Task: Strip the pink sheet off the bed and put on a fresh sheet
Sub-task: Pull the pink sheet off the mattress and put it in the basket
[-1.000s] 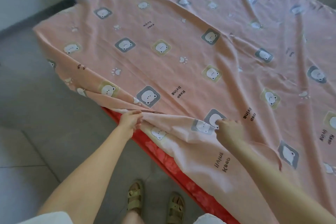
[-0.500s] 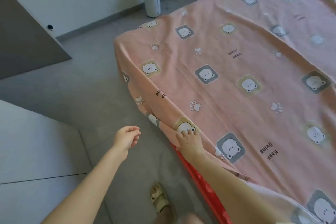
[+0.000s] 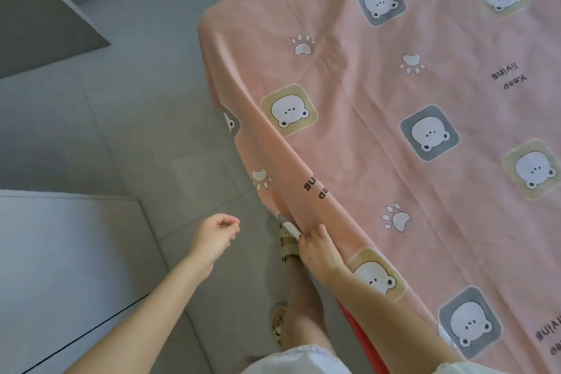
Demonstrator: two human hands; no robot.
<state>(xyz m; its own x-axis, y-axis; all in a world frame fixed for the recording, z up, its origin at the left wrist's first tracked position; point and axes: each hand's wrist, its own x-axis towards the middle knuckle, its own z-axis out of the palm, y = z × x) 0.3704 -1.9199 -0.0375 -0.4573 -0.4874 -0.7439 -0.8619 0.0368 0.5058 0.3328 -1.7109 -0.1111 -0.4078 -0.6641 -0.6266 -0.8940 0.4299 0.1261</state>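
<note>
You can read "Keep living" in dark letters on the pink sheet (image 3: 364, 85), upside down to you. It shows clearly at the far right, partly folded at the near left edge, and cut off at the near right.

The pink sheet (image 3: 394, 94) runs off the top and right edges, hiding the bed (image 3: 365, 343) except one red strip of it. Whether the fingers (image 3: 322, 229) of the right hand (image 3: 317, 250) pinch the hem is unclear. That hand half hides a sandal (image 3: 287, 244).

The pink sheet (image 3: 394, 161) lies spread over the bed (image 3: 365, 343).
</note>
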